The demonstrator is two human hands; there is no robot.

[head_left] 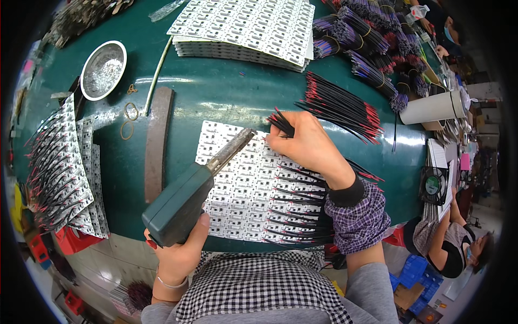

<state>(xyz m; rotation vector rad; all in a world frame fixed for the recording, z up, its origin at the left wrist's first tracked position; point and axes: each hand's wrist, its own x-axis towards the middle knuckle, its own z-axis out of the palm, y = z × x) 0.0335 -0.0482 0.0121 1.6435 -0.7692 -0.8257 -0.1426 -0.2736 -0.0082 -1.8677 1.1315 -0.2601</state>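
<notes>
My left hand [182, 254] is wrapped round the handle of a dark green soldering gun [181, 202]. Its metal tip points up and right, over the upper edge of a white circuit board panel [232, 200] on the table. My right hand [310, 144] pinches a small bunch of black wires [281, 123] with red ends, close to the gun's tip. Whether the tip touches a wire cannot be made out. Down the panel's right side, a row of black wires [294, 213] lies with ends on the boards.
A stack of panels [243, 29] stands at the back, beside loose black wires [342, 105] and tied wire bundles [372, 43]. Left are a metal bowl [103, 70], rubber bands [127, 129], a dark bar [159, 146] and wired panels [62, 167]. A person [448, 243] sits far right.
</notes>
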